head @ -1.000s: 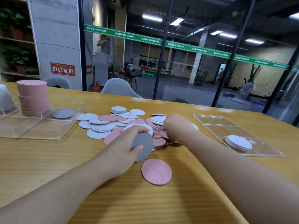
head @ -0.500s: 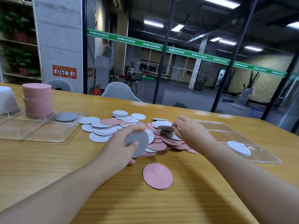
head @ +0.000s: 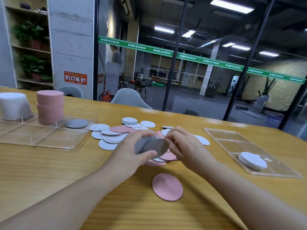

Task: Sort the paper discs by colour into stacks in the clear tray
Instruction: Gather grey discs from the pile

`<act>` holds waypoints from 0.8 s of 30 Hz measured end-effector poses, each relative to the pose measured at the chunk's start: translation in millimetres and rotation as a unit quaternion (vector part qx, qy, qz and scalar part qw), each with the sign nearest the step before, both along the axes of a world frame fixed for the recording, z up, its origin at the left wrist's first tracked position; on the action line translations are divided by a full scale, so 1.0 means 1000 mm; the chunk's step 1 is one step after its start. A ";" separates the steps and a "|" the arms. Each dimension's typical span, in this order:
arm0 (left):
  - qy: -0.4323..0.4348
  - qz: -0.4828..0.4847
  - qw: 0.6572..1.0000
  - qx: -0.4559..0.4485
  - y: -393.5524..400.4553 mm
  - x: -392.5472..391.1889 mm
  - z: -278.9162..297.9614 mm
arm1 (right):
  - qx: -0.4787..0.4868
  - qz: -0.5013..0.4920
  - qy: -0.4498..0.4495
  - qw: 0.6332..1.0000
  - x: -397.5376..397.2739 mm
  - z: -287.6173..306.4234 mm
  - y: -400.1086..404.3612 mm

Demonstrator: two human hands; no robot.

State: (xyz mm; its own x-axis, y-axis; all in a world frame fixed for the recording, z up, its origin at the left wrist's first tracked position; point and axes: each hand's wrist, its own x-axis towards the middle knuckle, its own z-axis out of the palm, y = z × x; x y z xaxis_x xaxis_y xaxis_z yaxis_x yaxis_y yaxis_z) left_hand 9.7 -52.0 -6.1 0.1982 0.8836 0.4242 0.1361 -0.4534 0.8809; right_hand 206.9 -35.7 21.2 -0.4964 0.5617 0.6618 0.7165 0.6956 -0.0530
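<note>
My left hand (head: pixel 131 153) grips a few grey discs (head: pixel 141 145) between thumb and fingers, just above a loose pile of white and pink discs (head: pixel 113 135) on the wooden table. My right hand (head: pixel 184 146) pinches another grey disc (head: pixel 157 146) by its edge and holds it against those in the left hand. A single pink disc (head: pixel 167 186) lies alone nearer to me. The clear tray (head: pixel 49 140) at the left holds a tall pink stack (head: pixel 49 105), a white stack (head: pixel 14 105) and one grey disc (head: pixel 76 123).
A second clear tray (head: pixel 232 141) at the right holds a short white stack (head: pixel 252 160). The table's far edge runs along a glass wall, with grey chair backs (head: pixel 131 98) behind it. A shelf with plants stands at the far left.
My right hand lifted a grey disc out of the pile and brought it left to the grey discs in my left hand, which rose a little. The camera tilted up slightly.
</note>
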 end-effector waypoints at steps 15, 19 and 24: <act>0.031 0.048 0.998 -0.023 0.042 -0.061 0.016 | -0.032 -0.026 -0.004 0.999 -0.040 0.011 0.058; 0.053 0.091 0.994 -0.023 0.048 -0.076 0.000 | -0.056 -0.076 -0.046 0.995 -0.054 0.011 0.085; 0.068 0.117 0.991 0.007 0.055 -0.078 -0.007 | -0.116 -0.131 -0.060 0.983 -0.079 0.011 0.121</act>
